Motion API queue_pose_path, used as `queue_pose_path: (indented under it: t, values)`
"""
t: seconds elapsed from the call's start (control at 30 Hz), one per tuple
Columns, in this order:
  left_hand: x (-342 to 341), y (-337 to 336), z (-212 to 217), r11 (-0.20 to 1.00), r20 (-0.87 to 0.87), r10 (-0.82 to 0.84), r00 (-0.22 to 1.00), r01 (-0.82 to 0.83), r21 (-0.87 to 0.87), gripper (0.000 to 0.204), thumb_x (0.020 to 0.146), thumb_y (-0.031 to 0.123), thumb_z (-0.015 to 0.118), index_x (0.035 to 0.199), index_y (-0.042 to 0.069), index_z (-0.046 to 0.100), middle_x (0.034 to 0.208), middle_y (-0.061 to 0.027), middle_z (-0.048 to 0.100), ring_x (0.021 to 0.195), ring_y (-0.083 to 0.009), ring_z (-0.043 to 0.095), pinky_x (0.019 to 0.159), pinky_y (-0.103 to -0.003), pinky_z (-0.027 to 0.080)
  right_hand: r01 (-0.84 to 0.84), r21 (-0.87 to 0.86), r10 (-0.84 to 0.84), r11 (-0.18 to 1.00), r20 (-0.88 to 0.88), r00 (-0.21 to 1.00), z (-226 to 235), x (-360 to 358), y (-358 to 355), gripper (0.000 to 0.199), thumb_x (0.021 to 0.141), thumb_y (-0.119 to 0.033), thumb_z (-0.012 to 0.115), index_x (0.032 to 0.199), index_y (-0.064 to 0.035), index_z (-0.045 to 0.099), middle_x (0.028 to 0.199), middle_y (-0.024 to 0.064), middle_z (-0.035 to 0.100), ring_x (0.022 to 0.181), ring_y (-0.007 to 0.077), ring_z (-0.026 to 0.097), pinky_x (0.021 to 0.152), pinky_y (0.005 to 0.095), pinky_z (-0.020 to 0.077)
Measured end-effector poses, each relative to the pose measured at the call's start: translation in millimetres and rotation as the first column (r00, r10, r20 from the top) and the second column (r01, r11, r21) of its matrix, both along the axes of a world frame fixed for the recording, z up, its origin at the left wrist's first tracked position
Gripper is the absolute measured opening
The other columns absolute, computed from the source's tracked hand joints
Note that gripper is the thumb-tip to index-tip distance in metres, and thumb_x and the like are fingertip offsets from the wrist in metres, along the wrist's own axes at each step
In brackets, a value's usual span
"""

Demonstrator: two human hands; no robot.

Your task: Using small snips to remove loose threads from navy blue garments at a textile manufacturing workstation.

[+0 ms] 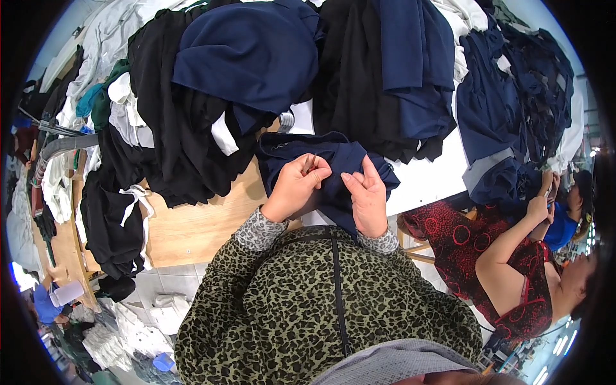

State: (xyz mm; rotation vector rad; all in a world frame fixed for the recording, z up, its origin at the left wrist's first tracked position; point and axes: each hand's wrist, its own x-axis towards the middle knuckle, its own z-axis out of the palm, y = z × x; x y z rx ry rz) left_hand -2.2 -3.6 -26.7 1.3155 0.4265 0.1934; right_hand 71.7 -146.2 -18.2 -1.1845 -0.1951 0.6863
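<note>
At the near edge of a pale wooden and white tabletop [186, 234], one dark navy cloth garment [333, 196] lies beneath two bare hands: the left hand [296, 189] is pinched around something thin and dark, too small to identify, while the right hand [370, 200] has thumb and forefinger apart, and whether a thread spans them cannot be told. Good handling here probably means a light pinch, with the fabric kept slack so nothing snags. Behind stand two big heaps of draped black and navy cloth, one left [224, 83], one right [362, 77].
</note>
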Motion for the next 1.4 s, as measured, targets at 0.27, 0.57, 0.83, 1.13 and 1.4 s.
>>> queue_pose_path:
  t: [0.27,0.57,0.83,1.13,1.4]
  values:
    - [-5,2,-3,0.995,-0.040,0.041,0.998,-0.044,-0.086,0.008,0.084,0.008,0.063,0.087,0.001,0.059,0.076,0.0036,0.055,0.062,-0.0038,0.048,0.057,-0.018,0.041,-0.002,0.025,0.002,1.000,-0.007,1.000,-2,2,-2,0.068,0.086,0.006,0.055,0.140,0.0098,0.014,0.073,-0.0052,0.042,0.069,0.0002,0.041,0.068,0.0123,0.0374]
    - [-3,-8,-10,0.875,0.265,0.051,0.963,-0.171,0.452,0.019,0.076,0.000,0.069,0.094,0.000,0.065,0.086,-0.0027,0.058,0.064,-0.0062,0.050,0.057,-0.020,0.042,-0.006,0.013,0.007,1.000,-0.024,1.000,-1,2,1,0.069,0.085,0.006,0.055,0.139,0.0107,0.012,0.072,-0.0047,0.043,0.068,0.0002,0.041,0.067,0.0123,0.0378]
    - [-1,-5,-9,0.985,0.175,0.091,0.980,-0.115,0.131,0.007,0.087,0.005,0.058,0.085,-0.001,0.057,0.076,0.0004,0.054,0.062,-0.0058,0.050,0.055,-0.020,0.042,0.016,0.016,-0.015,1.000,-0.024,1.000,-5,2,1,0.070,0.084,0.007,0.057,0.139,0.0112,0.015,0.069,-0.0068,0.039,0.065,-0.0006,0.038,0.064,0.0113,0.0363]
    - [-1,3,-5,0.948,0.232,0.010,0.973,-0.083,0.306,0.011,0.081,0.005,0.065,0.091,-0.001,0.063,0.087,-0.0012,0.055,0.069,-0.0067,0.051,0.062,-0.020,0.043,-0.001,-0.003,0.001,1.000,-0.026,1.000,-2,3,1,0.069,0.084,0.007,0.057,0.138,0.0115,0.015,0.070,-0.0064,0.041,0.065,-0.0008,0.039,0.064,0.0116,0.0366]
    - [2,2,-4,0.998,0.136,-0.028,0.990,0.020,0.055,0.008,0.085,0.009,0.062,0.084,0.001,0.059,0.085,0.0019,0.051,0.061,-0.0029,0.048,0.050,-0.016,0.038,-0.015,-0.029,0.013,0.999,-0.052,0.999,2,1,2,0.069,0.084,0.006,0.056,0.138,0.0120,0.013,0.069,-0.0064,0.042,0.065,-0.0005,0.039,0.063,0.0124,0.0366]
